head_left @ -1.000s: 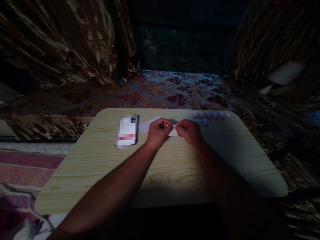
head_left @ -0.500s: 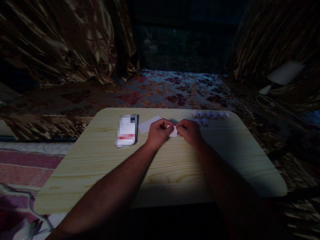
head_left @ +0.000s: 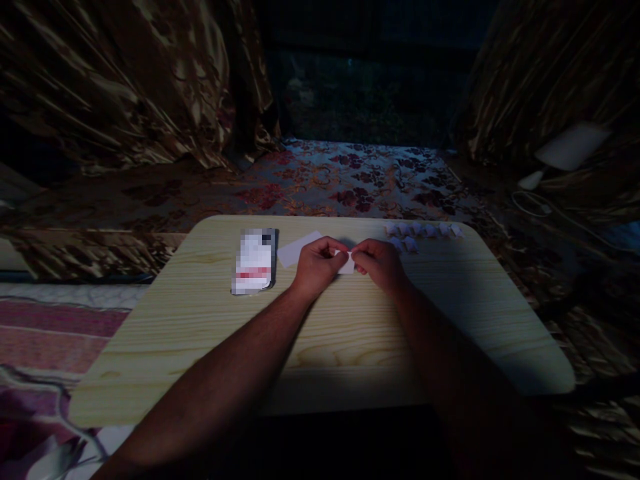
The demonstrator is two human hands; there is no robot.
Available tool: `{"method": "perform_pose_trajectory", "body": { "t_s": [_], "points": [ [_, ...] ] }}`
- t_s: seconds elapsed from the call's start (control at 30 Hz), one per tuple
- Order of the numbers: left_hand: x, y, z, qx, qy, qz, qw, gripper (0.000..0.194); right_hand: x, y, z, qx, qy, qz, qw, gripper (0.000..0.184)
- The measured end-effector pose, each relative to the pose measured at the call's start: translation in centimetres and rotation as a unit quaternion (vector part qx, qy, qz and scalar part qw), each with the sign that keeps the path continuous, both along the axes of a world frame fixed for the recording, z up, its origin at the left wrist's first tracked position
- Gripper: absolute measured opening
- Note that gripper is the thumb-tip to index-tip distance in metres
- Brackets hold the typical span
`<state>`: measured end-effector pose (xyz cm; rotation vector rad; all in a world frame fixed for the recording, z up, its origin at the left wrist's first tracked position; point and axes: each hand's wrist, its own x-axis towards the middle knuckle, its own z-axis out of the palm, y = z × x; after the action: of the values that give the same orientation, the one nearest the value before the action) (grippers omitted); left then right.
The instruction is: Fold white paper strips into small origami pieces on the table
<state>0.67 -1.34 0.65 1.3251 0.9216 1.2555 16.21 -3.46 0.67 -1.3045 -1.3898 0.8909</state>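
Between my hands, over the far middle of the wooden table (head_left: 345,327), is a small piece of white paper (head_left: 345,266). My left hand (head_left: 319,265) pinches it between thumb and fingers from the left. From the right, my right hand (head_left: 377,260) has its fingertips closed on the paper's upper right edge. The fingers cover part of it, so its full shape is hidden. Just beyond my left hand lies a flat strip of white paper (head_left: 299,249). Several small folded paper pieces (head_left: 411,230) sit in two rows past my right hand.
A phone (head_left: 254,261) with a blurred-out back lies left on the table. Behind the table is a ledge with flowered cloth (head_left: 360,177), between brown curtains (head_left: 175,87). A white lamp (head_left: 573,145) with its cord stands at the right. Striped bedding (head_left: 60,333) is at the left.
Almost nothing differs. My right fingertips have shifted very slightly at the paper's edge; both hands stay in the same place.
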Motion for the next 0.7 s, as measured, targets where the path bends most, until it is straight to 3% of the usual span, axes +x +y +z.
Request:
{"method": "perform_pose_trajectory", "body": {
  "t_s": [0.27,0.4,0.7],
  "points": [
    [0.12,-0.03,0.01,0.009,-0.003,-0.015,1.000,0.014,0.06,0.07,-0.36,0.028,-0.048,-0.008,0.998,0.013],
    [0.07,0.03,-0.10,-0.017,-0.032,-0.022,0.999,0.031,0.05,0.05,-0.35,0.045,-0.044,-0.024,0.998,0.012],
    [0.01,0.40,-0.60,-0.083,-0.061,-0.036,0.994,0.027,0.00,-0.25,-0.12,0.074,-0.057,-0.054,0.994,0.016]
  ]
}}
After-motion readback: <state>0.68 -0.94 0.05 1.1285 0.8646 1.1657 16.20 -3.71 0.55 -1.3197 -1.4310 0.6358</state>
